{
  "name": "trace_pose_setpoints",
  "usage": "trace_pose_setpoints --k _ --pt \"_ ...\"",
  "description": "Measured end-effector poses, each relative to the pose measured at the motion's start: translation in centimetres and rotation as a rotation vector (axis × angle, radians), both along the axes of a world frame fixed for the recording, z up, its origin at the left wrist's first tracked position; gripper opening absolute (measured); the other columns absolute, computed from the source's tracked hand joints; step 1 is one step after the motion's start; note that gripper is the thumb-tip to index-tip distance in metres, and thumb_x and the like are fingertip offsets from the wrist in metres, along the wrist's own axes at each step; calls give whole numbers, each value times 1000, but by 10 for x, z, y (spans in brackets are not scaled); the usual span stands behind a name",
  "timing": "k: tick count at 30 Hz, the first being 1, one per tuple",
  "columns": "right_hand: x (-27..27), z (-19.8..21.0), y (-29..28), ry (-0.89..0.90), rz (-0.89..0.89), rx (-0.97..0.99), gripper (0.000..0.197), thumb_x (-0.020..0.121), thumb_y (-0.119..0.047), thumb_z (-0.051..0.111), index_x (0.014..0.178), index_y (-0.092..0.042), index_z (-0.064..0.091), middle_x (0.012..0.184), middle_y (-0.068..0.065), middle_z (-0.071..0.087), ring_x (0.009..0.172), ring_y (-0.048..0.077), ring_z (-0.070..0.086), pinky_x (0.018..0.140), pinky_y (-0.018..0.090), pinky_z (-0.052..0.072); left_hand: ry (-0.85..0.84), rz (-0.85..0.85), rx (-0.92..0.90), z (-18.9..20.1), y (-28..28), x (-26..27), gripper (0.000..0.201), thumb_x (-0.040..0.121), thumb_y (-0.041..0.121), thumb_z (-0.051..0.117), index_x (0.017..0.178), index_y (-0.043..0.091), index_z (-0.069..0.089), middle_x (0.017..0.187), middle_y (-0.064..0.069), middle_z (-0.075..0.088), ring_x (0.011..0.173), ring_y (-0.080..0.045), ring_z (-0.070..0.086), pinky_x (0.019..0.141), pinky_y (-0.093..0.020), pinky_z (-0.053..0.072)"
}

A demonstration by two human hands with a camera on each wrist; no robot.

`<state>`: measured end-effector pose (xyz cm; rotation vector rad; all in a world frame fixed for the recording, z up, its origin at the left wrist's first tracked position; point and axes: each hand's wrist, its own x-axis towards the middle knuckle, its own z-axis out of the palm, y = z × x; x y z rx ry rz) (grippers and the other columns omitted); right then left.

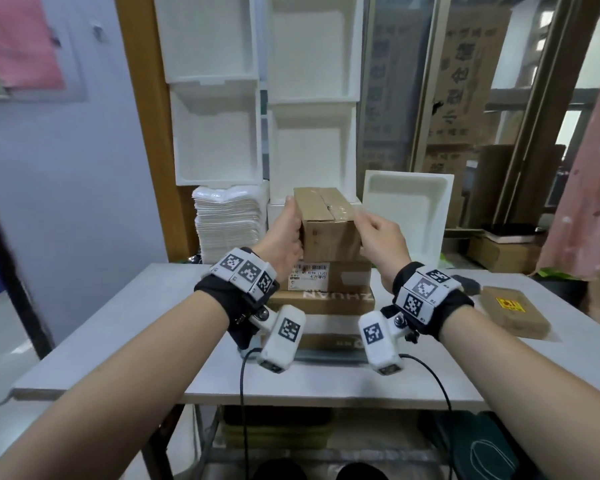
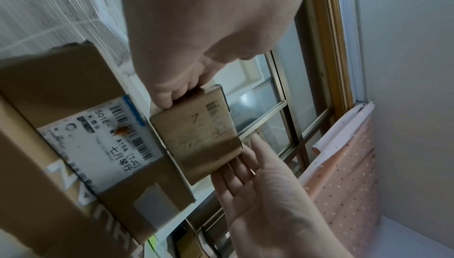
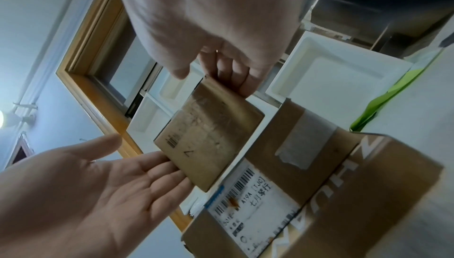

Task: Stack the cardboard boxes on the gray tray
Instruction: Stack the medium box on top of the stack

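Note:
A small brown taped cardboard box (image 1: pixel 326 223) tops a stack in the middle of the table. I hold it between both hands. My left hand (image 1: pixel 286 233) lies flat on its left side with the thumb at the front edge. My right hand (image 1: pixel 374 233) presses straight fingers (image 2: pixel 242 167) on its right side. Under it are a box with a white shipping label (image 1: pixel 329 277), a box printed ZHUAN (image 1: pixel 323 301) and a lower box (image 1: pixel 326 341). The gray tray (image 1: pixel 326 356) shows as a thin strip beneath. I cannot tell whether the small box rests on the labelled one.
A flat brown box with a yellow sticker (image 1: pixel 515 315) lies on the table (image 1: pixel 118 341) at the right, with a dark object (image 1: pixel 468 284) behind it. White foam boxes (image 1: pixel 312 98), a pile of white trays (image 1: pixel 227 220) and a foam lid (image 1: pixel 407 209) stand behind. A pink curtain (image 1: pixel 586 168) hangs right.

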<state>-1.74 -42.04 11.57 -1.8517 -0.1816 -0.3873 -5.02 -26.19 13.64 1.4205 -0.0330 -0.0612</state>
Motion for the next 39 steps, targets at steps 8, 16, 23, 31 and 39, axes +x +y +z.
trace_pose_setpoints --k 8,16,23,31,39 --pt "18 0 0 -12 57 -72 55 98 -52 39 137 -14 51 134 -2 56 125 16 50 108 36 38 8 92 -65 -7 24 25 85 95 66 24 154 6 11 163 -12 11 150 -23 14 120 -36 16" --pt "46 -1 2 61 91 123 67 99 -59 23 150 -18 35 155 -1 38 143 15 34 119 39 25 -10 140 -26 20 57 82 87 95 68 18 154 4 13 163 -13 14 150 -23 16 122 -37 15" --pt "59 -6 -5 -58 145 -63 59 102 -55 18 137 -28 56 135 -9 55 128 8 46 114 31 31 -2 126 75 24 59 125 86 96 66 18 154 3 13 163 -12 15 150 -22 15 122 -36 14" --pt "68 -12 -7 -92 138 -60 56 103 -52 19 132 -31 61 133 -8 60 126 11 50 113 33 34 46 102 29 16 52 153 89 94 69 20 153 2 21 160 -13 23 149 -23 19 122 -37 12" --pt "74 -11 -4 20 143 159 62 90 -73 19 116 -43 67 128 -6 65 122 14 55 109 43 40 36 130 -72 15 59 140 90 91 70 28 151 2 28 155 -10 35 142 -21 34 118 -35 26"
